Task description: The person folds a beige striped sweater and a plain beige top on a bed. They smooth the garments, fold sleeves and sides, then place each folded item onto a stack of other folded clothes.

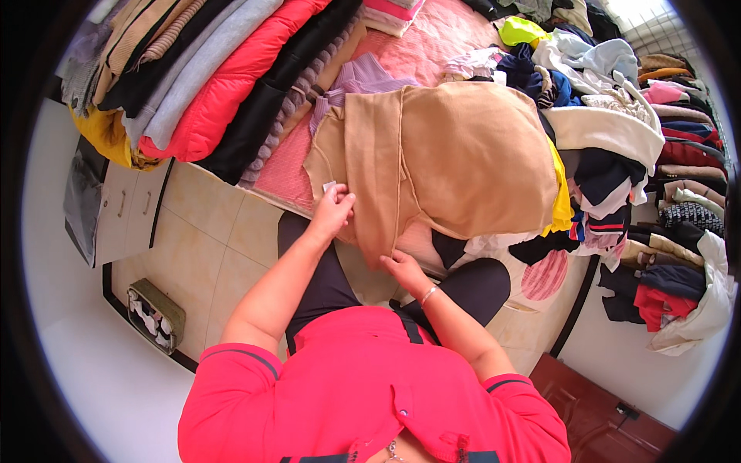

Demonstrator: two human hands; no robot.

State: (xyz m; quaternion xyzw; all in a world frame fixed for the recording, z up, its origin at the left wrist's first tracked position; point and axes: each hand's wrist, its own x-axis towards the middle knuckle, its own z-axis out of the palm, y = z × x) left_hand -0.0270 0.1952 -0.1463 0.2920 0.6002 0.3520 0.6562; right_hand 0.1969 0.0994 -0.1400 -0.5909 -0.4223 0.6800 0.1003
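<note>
A tan knit sweater [474, 156] lies spread across the bed in front of me. One long sleeve [373, 168] is laid across its upper part, running down to the bed's near edge. Between thumb and fingers, my right hand [408, 273] pinches the cuff end of that sleeve. My left hand [334, 211] rests at the sweater's neckline, beside a small white label [329, 186]; its fingers are curled, and whether they grip the cloth is unclear. A lilac ribbed garment [362, 75] shows from under the sweater's far left side.
A row of folded clothes, including a red padded jacket [226, 87], stands to the left on the pink bedspread [428, 35]. Loose clothes [579, 58] pile up at the right, some hanging over the edge. A cabinet [124, 202] and a box [155, 315] are at left.
</note>
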